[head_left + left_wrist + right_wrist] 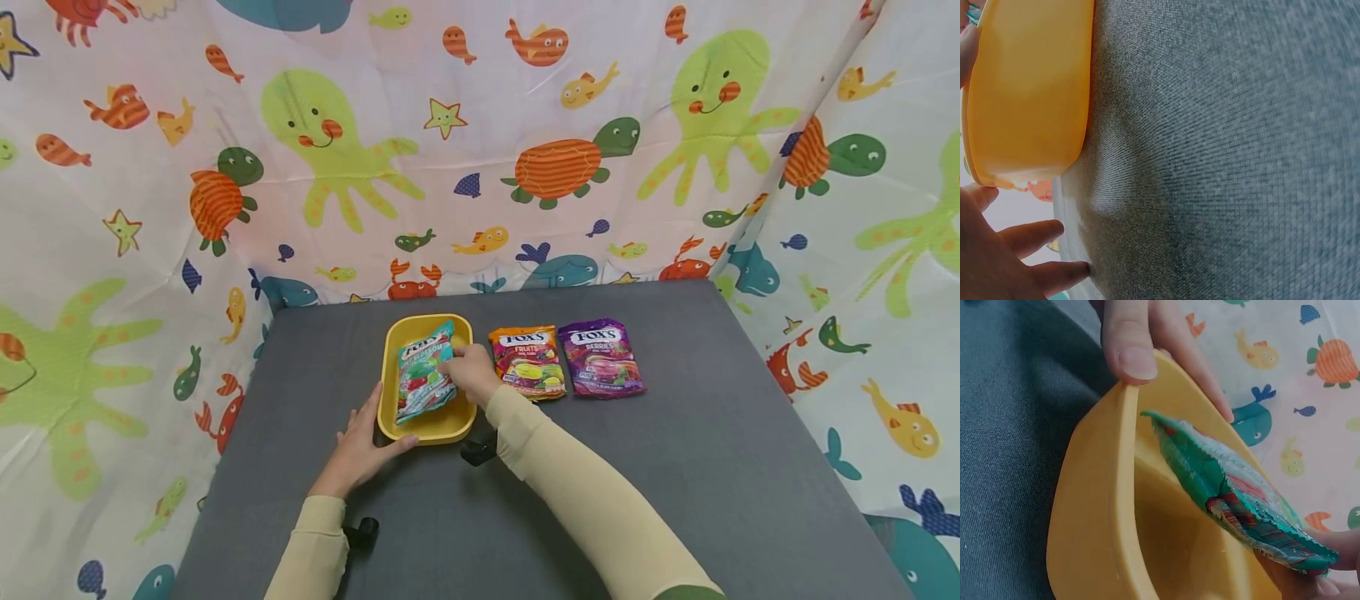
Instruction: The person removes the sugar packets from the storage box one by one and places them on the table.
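Observation:
A yellow plastic container [448, 423] stands on the grey table. Inside it, a teal Fox's candy bag [422, 377] lies tilted. My right hand [476, 373] pinches the bag's right edge; in the right wrist view the candy bag [1229, 494] slants above the container's floor, its far end near the wall. At the container's front left corner is my left hand [360, 457], thumb on the front rim and a finger against the left side. The left wrist view shows its other fingers [1035, 237] spread straight, apart from the container wall [1032, 94].
Right of the container lie an orange Fox's Fruits candy bag [528, 363] and a purple Fox's Berries candy bag [602, 358], side by side. The grey table [675, 500] is bordered at the back and sides by a sea-animal patterned curtain [465, 233].

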Demonstrator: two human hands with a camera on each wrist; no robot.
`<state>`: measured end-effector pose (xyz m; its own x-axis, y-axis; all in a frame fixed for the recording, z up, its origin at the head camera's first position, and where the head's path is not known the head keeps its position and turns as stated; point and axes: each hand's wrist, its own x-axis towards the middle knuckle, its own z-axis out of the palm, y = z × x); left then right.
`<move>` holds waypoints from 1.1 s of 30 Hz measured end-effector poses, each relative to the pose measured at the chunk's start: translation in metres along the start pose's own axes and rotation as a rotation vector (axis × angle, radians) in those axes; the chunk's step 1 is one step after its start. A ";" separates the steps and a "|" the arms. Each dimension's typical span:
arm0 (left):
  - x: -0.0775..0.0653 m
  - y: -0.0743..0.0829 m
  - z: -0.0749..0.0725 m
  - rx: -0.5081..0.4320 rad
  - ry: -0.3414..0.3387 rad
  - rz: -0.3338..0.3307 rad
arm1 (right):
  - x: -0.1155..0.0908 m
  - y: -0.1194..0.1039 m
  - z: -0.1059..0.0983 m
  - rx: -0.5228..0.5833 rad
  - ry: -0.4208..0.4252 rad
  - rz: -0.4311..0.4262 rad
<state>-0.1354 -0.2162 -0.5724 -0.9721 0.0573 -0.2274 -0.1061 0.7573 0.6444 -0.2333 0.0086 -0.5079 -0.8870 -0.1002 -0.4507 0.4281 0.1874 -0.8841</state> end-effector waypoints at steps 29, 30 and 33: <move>-0.001 0.000 -0.001 0.013 -0.002 -0.001 | -0.029 -0.028 -0.050 0.229 -0.074 -0.075; -0.001 0.000 -0.001 0.012 -0.002 0.000 | -0.031 -0.028 -0.051 0.238 -0.072 -0.071; -0.001 -0.001 -0.001 0.010 0.001 0.002 | -0.035 -0.029 -0.057 0.255 -0.065 -0.058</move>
<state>-0.1345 -0.2172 -0.5720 -0.9725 0.0586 -0.2256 -0.1019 0.7638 0.6374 -0.2247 0.0621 -0.4597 -0.9017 -0.1682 -0.3983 0.4142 -0.0716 -0.9074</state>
